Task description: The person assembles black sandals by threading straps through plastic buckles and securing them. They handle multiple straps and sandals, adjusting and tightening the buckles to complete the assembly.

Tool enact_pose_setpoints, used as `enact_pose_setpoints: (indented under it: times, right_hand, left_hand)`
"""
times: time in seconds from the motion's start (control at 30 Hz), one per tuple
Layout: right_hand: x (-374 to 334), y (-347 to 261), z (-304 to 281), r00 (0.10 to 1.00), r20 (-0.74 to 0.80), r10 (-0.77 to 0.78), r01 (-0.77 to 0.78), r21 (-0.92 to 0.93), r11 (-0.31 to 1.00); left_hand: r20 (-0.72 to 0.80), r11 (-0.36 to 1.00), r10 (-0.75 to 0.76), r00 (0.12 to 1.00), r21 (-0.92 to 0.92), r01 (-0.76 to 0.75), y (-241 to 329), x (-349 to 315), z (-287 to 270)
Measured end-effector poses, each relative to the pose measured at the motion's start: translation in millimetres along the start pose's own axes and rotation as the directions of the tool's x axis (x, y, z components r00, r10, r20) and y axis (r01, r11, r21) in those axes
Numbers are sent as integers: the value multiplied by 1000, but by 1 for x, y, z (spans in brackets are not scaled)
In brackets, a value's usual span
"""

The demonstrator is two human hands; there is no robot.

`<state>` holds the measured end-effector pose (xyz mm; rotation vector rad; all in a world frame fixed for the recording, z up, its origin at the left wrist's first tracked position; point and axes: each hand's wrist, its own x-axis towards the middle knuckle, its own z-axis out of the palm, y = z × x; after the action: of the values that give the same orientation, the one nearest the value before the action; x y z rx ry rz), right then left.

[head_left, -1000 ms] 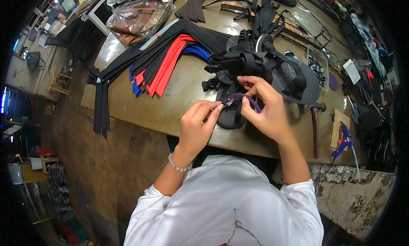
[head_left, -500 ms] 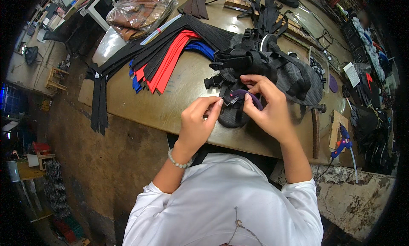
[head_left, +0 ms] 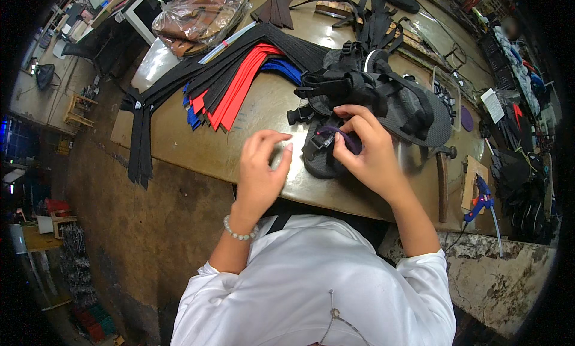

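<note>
My right hand point(head_left: 372, 151) pinches a dark purple strap point(head_left: 351, 143) between thumb and fingers. The strap curves over a black sandal point(head_left: 317, 161) with a textured sole, close to a small buckle point(head_left: 321, 140). To the left, my left hand point(head_left: 263, 169) hovers over the table with nothing in it, thumb and fingers apart. Behind my right hand lies a heap of black strappy sandals point(head_left: 426, 115), with another black buckle point(head_left: 297, 115) poking out on its left side. Part of the near sandal is hidden by my right hand.
Black, red point(head_left: 236, 97) and blue strips fan out on the table point(head_left: 239, 157), some hanging over its left edge. A plastic-wrapped brown bundle point(head_left: 194, 19) lies beyond. At right are a hammer point(head_left: 443, 187) and a blue glue gun point(head_left: 478, 200).
My left hand has let go near the buckle and drawn back to the left, its fingers spreading. My right hand stays on the purple strap, shifted slightly left.
</note>
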<state>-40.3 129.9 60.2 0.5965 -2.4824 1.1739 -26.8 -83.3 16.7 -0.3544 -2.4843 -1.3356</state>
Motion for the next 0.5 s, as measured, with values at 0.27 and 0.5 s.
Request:
enact_pose_setpoints:
  times: [0.27,0.5]
  right_hand:
    - [1,1,-5,946,-120,301,-180,576,797]
    - [7,-20,-27,959,-247,142,46,629,776]
  left_hand:
    - [95,987,-3,995,-162,19,22,3,24]
    - [272,555,-297,915,-731,397,7,-2,23]
